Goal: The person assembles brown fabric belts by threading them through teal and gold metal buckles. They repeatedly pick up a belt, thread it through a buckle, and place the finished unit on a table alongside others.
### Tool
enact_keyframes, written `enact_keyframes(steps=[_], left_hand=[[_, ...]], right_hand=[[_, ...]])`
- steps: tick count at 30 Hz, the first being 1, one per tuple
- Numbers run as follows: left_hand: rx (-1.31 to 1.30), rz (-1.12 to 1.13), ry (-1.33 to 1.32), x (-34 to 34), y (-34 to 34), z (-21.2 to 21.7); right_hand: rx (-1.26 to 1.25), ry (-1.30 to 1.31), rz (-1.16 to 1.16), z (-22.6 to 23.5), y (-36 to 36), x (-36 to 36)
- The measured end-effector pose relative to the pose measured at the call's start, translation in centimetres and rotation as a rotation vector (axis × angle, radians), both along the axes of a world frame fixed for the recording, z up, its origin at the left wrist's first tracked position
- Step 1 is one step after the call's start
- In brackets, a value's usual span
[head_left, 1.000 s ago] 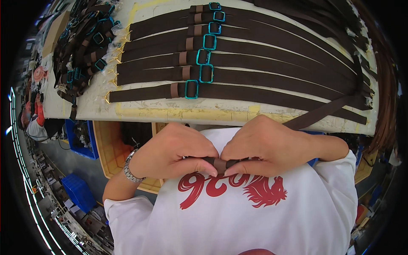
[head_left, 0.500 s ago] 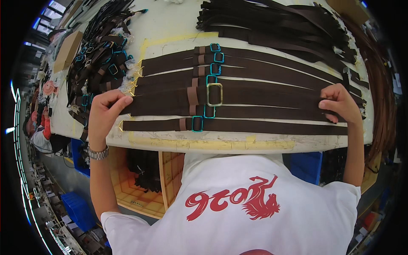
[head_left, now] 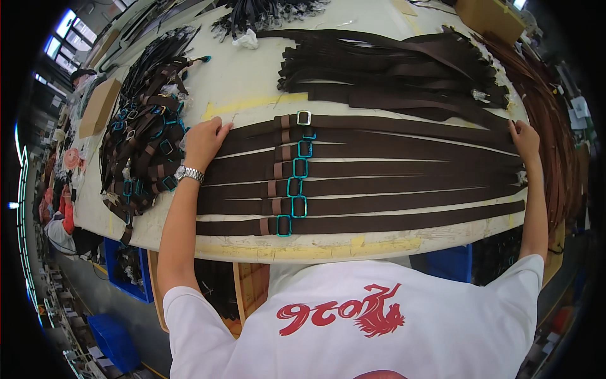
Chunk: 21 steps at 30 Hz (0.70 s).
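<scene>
Several dark brown straps (head_left: 404,205) with teal rectangular buckles (head_left: 300,167) lie side by side across the near part of a pale worktable (head_left: 252,82). At the far side of that row lies one more brown strap (head_left: 404,124) with a silver buckle (head_left: 303,118). My left hand (head_left: 205,142), with a metal wristwatch (head_left: 189,173) on its wrist, rests on this strap's left end. My right hand (head_left: 524,140) holds its right end at the table's right edge. Both arms are stretched wide apart.
A heap of buckled straps (head_left: 148,145) lies at the table's left, and a pile of plain dark straps (head_left: 391,69) lies behind the row. Tan straps (head_left: 558,126) hang at the right edge. A blue crate (head_left: 120,265) stands under the table, a cardboard box (head_left: 492,16) far right.
My hands left my chest and carried a strap, stretched between them, out over the row. It now lies at the row's far side, and my view has shifted forward over the table.
</scene>
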State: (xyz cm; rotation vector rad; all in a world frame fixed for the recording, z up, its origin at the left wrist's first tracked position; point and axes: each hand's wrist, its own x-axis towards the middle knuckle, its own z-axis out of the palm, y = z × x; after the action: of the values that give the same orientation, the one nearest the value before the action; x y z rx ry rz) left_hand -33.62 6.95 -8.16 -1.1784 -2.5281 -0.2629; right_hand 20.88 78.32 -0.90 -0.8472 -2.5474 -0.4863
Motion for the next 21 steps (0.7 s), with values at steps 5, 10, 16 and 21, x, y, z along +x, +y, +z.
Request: enact_keyframes(steps=[5,10,16,21], left_hand=[[0.02,-0.016,0.024,0.0,-0.1,0.0],[0.062,-0.093,0.046,0.6,0.3,0.0],[0.083,-0.133,0.106,1.4,0.8,2.2],[0.223,-0.223,0.007,7.5,2.8,6.0]], right_hand=[[-0.05,-0.038,-0.055,-5.9,1.2,-0.5],[0.123,0.173,0.005,-6.3,0.0,-2.3],[-0.234,0.09,0.73,-1.7,-15.8,-17.5],[-0.237,-0.075,0.974,-3.8,-23.0,-26.7]])
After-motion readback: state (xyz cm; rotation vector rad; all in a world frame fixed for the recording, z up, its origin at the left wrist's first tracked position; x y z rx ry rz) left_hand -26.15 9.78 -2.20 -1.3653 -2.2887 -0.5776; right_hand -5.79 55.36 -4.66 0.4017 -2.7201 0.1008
